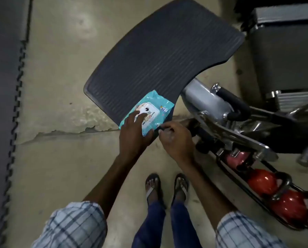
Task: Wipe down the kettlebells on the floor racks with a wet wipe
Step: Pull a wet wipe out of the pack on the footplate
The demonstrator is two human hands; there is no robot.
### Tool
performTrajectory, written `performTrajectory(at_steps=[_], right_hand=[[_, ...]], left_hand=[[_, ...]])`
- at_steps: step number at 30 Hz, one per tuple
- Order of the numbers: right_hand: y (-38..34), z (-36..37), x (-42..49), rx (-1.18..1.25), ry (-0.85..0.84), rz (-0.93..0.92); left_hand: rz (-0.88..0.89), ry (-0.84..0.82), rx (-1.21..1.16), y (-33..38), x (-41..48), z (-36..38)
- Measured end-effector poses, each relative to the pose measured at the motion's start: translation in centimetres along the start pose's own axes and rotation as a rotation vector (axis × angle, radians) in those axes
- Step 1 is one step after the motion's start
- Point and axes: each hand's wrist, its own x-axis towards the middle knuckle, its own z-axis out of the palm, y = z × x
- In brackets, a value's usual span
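Plaid sleeves (74, 224) nearest | left fingers (131, 116) grip wipes pack (160, 108) | right fingers (165, 128) curled beside it, hold unclear | kettlebells (260, 181) apart

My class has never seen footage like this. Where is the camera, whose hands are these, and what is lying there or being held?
The single picture comes from a camera worn on a person's head and pointing down, so you see the wearer's own body from above. No machine is at work here, only two bare hands. The left hand holds a blue pack of wet wipes, which rests on the near edge of a dark ribbed platform above the concrete floor. The right hand has its fingers curled at the pack's near edge. What they pinch is too blurred to tell. At lower right, red kettlebells sit in a low black rack. Neither hand touches them.
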Motion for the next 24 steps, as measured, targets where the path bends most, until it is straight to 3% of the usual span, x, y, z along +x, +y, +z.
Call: performTrajectory(at_steps=[7, 13, 16, 19, 24], right_hand=[[2.6, 4.1, 3.6, 0.066, 0.087, -0.002], [2.8, 4.8, 4.4, 0.098, 0.058, 0.048], [2.6, 4.6, 4.6, 0.105, 0.052, 0.068], [2.3, 4.2, 4.9, 0.083, 0.04, 0.085], [0.9, 3.4, 5.7, 0.067, 0.055, -0.012]], left_hand=[[0.036, 0.087, 0.134, -1.7, 3.5, 2.4], [0.144, 0.094, 0.219, -1.7, 3.8, 1.8], [0.01, 0.156, 0.068, -1.6, 5.1, 0.2], [-0.042, 0.166, 0.083, -3.0, 7.0, -0.7], [0.196, 0.107, 0.304, -4.1, 6.4, -0.3]])
